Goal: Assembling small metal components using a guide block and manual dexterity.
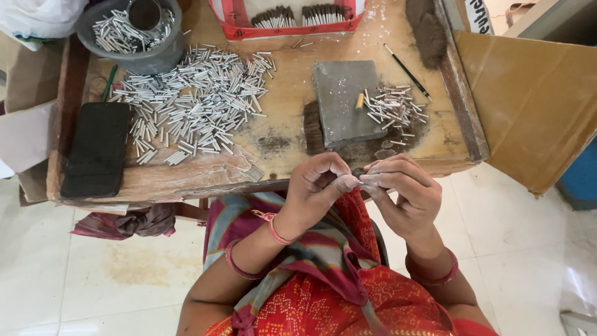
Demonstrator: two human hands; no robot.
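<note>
Silvery tube [367, 178], small and thin, sits pinched between the fingers of both hands just below the near edge of the grey stone slab [341, 99], over the person's lap. The left hand [317, 186] curls its fingers tight onto one end, and the right hand [404, 190] closes on the other, likely to steady it. A small heap of tubes [395, 109] lies right of the slab within easy reach; the large pile [199, 99] spreads left on the worktop [286, 87].

Even, bright daylight; soft shadows only. Mild glare on the white floor tiles [522, 242]. Slight wide-angle bending at frame edges. Fingertips slightly soft; wooden tray [286, 93] sharp.
</note>
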